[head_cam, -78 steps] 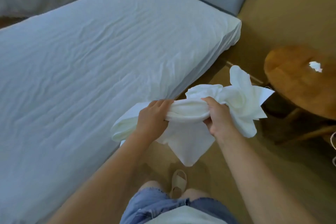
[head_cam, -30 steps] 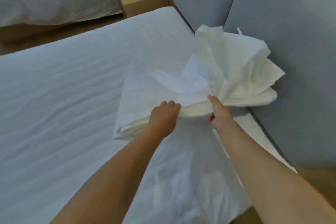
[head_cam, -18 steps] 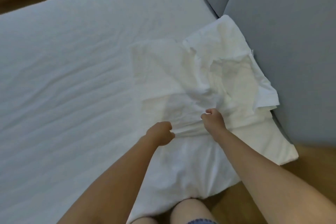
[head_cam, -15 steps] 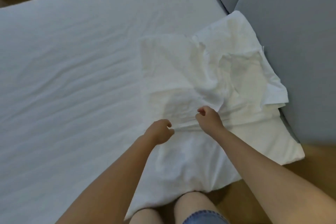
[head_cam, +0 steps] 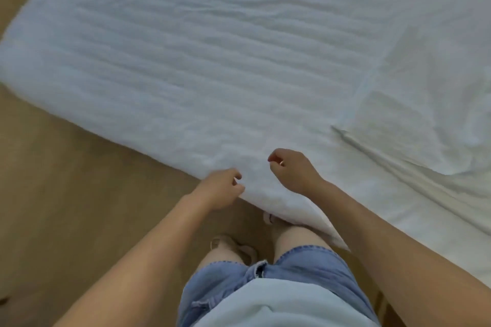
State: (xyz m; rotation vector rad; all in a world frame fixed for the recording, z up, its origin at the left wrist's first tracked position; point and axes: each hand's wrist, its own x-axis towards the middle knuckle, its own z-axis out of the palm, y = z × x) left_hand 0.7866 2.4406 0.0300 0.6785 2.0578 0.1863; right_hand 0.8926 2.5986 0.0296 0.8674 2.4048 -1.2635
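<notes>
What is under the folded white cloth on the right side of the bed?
The folded cloth lies flat on the white bed sheet, which shows all along its visible edges. The patch directly beneath is covered, so anything there cannot be seen; nothing sticks out from under it.

Folded sheet (head_cam: pixel 422 125) on mattress (head_cam: pixel 186 61), right side
</notes>
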